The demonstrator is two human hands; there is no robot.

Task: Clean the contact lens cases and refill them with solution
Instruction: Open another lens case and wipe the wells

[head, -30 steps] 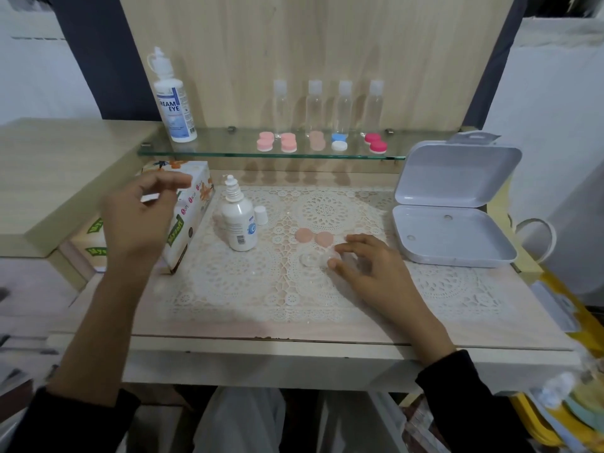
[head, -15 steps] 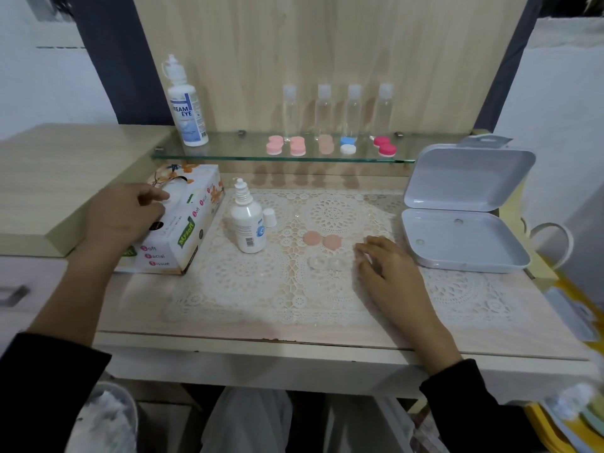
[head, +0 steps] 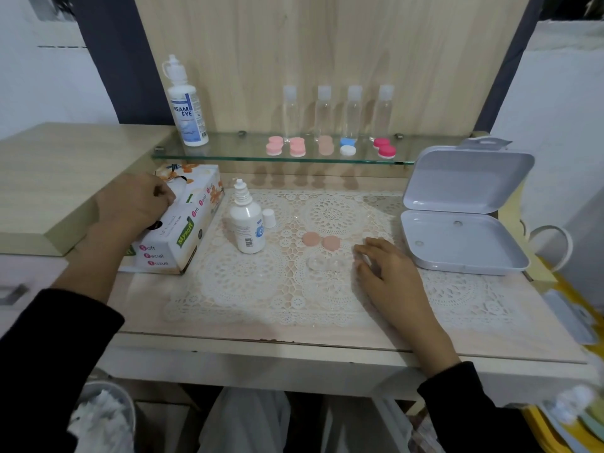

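One lens case [head: 327, 263], long axis left-right at centre frame, lies just left of the flat, relaxed right hand [head: 389, 276]; the left hand [head: 137, 201] pinches a tissue [head: 179, 188] at the tissue box [head: 183, 237].

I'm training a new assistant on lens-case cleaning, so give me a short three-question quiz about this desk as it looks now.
1. True or false: the small solution bottle stands uncapped on the lace mat, its white cap beside it.
2. The left hand rests on: A the tissue box; B the small solution bottle; C the white cap.
3. How many clear bottles stand on the glass shelf?
Key: 1 true; 2 A; 3 four.
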